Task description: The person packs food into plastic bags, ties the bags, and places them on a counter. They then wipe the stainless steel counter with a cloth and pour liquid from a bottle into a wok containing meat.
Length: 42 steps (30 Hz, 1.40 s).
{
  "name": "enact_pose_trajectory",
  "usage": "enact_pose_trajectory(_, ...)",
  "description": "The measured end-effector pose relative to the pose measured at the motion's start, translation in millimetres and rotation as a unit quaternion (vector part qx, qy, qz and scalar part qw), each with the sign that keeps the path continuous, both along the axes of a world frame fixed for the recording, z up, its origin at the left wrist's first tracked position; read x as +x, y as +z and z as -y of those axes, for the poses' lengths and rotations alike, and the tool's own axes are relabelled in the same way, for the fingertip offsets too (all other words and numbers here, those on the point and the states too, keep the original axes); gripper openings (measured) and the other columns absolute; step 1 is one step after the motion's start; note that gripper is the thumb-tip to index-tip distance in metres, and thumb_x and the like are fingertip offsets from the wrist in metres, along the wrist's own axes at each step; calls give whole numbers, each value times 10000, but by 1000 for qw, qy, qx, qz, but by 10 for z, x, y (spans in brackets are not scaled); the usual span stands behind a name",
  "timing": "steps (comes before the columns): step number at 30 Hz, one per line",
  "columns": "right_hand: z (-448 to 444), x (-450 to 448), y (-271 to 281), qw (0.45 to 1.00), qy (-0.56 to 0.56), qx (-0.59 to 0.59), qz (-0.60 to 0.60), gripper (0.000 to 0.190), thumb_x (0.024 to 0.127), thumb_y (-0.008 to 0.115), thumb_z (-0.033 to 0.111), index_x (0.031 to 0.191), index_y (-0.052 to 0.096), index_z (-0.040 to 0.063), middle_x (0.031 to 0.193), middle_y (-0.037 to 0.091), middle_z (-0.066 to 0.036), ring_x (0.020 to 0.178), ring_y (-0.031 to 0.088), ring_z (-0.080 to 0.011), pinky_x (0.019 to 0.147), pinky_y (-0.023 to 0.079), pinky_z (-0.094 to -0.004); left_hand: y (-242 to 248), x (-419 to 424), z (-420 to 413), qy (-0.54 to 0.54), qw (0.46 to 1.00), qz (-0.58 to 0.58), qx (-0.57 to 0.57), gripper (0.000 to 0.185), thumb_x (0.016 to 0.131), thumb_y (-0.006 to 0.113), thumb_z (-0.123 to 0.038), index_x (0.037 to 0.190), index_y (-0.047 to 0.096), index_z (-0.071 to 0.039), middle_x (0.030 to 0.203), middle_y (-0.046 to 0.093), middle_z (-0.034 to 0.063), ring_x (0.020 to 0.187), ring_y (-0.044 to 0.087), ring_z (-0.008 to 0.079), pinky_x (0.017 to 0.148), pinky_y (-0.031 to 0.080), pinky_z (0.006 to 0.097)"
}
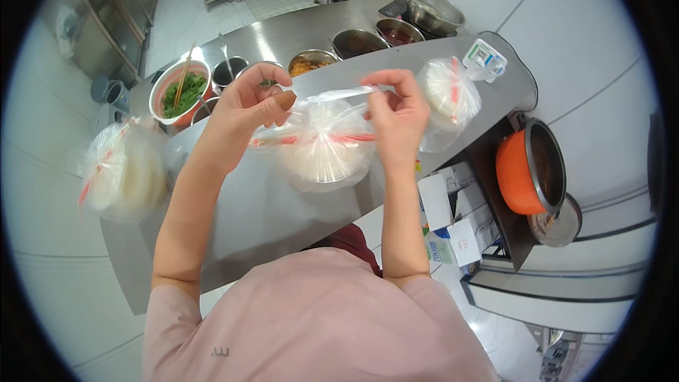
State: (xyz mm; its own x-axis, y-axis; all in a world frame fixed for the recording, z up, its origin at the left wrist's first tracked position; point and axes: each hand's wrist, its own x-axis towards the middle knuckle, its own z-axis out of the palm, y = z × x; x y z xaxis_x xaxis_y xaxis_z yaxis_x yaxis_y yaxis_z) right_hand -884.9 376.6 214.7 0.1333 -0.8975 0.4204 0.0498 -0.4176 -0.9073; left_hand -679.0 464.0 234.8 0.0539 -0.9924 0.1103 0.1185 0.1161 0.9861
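Note:
Between my hands a clear plastic bag (323, 162) with a red stripe stands on the steel counter, around a round, pale container. My left hand (262, 101), with a brown cover on one fingertip, holds the bag's upper left part. Pinched in the fingers of my right hand (397, 106) is the upper right end of the twisted plastic. Another striped bag (448, 90) with a container in it stands to the right, a printed tag at its top. At the far left is a third filled bag (124, 175).
Along the counter's (254, 228) far edge are a bowl of leafy greens (184, 93) with chopsticks, several metal food pots (359, 43) and a large steel bowl (435, 10). An orange pot (522, 167) stands on a dark shelf at right, near white boxes (461, 241).

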Motion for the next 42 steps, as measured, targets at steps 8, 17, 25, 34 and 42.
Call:
enact_pose_trajectory(8, -201, -232, -85, 996, 40, 20, -78, 193, 984, 581, 183, 998, 686, 22, 992, 686, -48, 944, 637, -160, 789, 499, -292, 20, 44, -196, 173, 967, 138, -124, 293, 882, 714, -107, 1139, 601, -25, 964, 685, 36, 885, 615, 130, 825, 483, 285)
enact_pose_trajectory(17, -341, -119, -205, 887, -3, -278, -369, 125, 809, 752, 134, 857, 683, 42, 1044, 656, -75, 1171, 569, -289, 954, 372, -426, -266, -104, -51, 46, 858, 484, -163, 196, 725, 777, -79, 888, 673, -45, 904, 636, 56, 913, 553, 255, 794, 450, 376)
enact_pose_trajectory(25, -403, -159, -133, 937, -4, -188, -294, 91, 829, 717, 89, 863, 638, 59, 1015, 674, -77, 1117, 592, -260, 951, 382, -389, -302, -27, -84, 52, 892, 417, -164, 189, 751, 751, -74, 821, 580, -31, 849, 613, 64, 885, 577, 235, 827, 429, 344)
enact_pose_trajectory(34, -414, -278, -143, 979, 94, -48, -176, 193, 877, 729, 107, 985, 576, 61, 1013, 662, -46, 979, 597, -157, 890, 477, -306, -284, -53, -226, 170, 929, 277, -176, 245, 764, 700, -18, 964, 558, -23, 853, 606, 51, 840, 596, 188, 790, 441, 290)
enact_pose_trajectory(42, -400, -35, 447, 989, 146, 16, -20, 205, 887, 742, 142, 989, 576, 79, 859, 558, 38, 788, 521, -47, 747, 436, -185, -78, -160, -4, 267, 746, 542, -279, 308, 730, 593, 78, 1003, 644, -55, 871, 645, 86, 837, 638, 280, 775, 492, 363)
